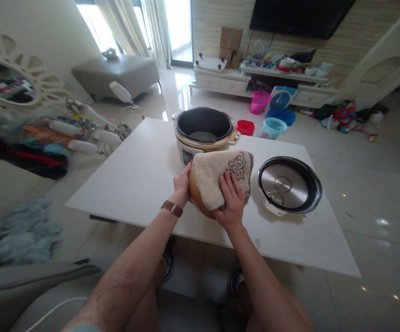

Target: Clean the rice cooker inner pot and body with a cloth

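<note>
My left hand (182, 183) grips the left side of a golden-tan, rounded cooker inner pot (196, 196), held tilted near the table's front edge. A beige towel (212, 180) with a brown pattern is draped over the pot and hides most of it. My right hand (232, 198) holds the towel against the pot, fingers on the cloth and thumb low by the pot's edge. Just behind stands an electric pressure cooker (182, 146), its top uncovered and its inside dark. To the right, the cooker's round lid (291, 184) lies with its metal underside up.
The white table (127, 184) carries the cooker and lid. Beyond it on the floor are a red basket (244, 127), a light blue basket (273, 127) and a pink bin (259, 102). A white lamp-like fixture (84, 146) stands left of the table.
</note>
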The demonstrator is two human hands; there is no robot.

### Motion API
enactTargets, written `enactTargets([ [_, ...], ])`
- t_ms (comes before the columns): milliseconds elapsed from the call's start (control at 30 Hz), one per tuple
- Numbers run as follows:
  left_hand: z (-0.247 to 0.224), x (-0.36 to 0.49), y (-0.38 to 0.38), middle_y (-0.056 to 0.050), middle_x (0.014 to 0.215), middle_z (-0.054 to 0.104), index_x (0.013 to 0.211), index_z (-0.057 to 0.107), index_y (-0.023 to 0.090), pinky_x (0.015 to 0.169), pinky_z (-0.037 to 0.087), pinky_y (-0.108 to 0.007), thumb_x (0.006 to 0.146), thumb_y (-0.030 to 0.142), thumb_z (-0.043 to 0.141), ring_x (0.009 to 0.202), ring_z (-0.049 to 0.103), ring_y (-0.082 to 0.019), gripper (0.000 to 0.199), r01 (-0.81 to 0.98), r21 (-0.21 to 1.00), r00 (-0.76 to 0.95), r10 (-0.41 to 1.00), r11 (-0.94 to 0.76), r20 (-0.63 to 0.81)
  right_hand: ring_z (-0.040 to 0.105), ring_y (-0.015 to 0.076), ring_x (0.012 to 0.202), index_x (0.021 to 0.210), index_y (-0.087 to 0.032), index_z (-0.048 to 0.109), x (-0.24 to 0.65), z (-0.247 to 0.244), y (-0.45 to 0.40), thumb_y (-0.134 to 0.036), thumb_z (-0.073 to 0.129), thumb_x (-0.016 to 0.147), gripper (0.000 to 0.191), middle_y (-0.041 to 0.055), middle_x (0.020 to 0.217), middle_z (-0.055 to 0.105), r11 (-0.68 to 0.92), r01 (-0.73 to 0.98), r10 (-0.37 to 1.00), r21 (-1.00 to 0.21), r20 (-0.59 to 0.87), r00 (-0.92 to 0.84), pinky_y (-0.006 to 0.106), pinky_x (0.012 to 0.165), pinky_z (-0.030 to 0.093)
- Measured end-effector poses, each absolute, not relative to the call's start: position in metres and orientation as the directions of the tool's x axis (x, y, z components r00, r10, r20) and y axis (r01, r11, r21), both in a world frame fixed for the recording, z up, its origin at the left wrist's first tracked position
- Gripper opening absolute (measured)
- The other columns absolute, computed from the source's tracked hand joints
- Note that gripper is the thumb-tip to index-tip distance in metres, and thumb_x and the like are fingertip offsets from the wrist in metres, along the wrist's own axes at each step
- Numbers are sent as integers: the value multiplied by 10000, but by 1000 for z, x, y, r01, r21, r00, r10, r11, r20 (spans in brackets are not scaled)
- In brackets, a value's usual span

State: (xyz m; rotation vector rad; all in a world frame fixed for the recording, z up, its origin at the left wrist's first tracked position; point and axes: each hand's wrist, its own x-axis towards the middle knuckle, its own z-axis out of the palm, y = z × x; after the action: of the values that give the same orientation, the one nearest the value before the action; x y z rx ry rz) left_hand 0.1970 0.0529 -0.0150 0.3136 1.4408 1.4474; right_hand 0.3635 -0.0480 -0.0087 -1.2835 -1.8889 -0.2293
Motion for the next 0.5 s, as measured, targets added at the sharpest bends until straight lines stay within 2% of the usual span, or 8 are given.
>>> enactTargets([
  [100, -17, 198, 53, -88, 841, 752, 806, 760, 105, 696, 552, -327, 681, 480, 888, 774, 669, -198, 416, -466, 848, -422, 779, 251, -463, 396, 347, 1573, 1678, -171, 328, 370, -12, -41, -420, 509, 937, 803, 154, 1660, 476, 393, 838, 704, -378, 710, -11, 530, 1214, 396],
  [267, -19, 200, 52, -100, 883, 761, 844, 771, 97, 701, 553, -331, 652, 487, 909, 802, 680, -212, 456, -456, 853, -440, 768, 254, -464, 363, 365, 1591, 1618, -174, 447, 384, -13, -32, -463, 498, 990, 694, 171, 1656, 476, 271, 781, 726, -563, 652, 218, 620, 1254, 337],
  [400, -23, 201, 52, -103, 889, 762, 861, 772, 99, 720, 561, -346, 658, 511, 903, 836, 694, -232, 477, -440, 864, -457, 768, 243, -449, 332, 343, 1609, 1605, -135, 454, 389, -9, -31, -504, 505, 1017, 696, 195, 1672, 444, 200, 665, 755, -720, 546, 363, 584, 1288, 292],
  [500, -25, 202, 51, -111, 910, 760, 862, 773, 101, 741, 567, -363, 678, 511, 891, 847, 702, -242, 464, -453, 859, -450, 770, 239, -452, 407, 316, 1567, 1574, -127, 494, 389, -9, -31, -527, 556, 991, 710, 199, 1612, 521, 157, 520, 757, -840, 440, 482, 544, 1284, 317],
])
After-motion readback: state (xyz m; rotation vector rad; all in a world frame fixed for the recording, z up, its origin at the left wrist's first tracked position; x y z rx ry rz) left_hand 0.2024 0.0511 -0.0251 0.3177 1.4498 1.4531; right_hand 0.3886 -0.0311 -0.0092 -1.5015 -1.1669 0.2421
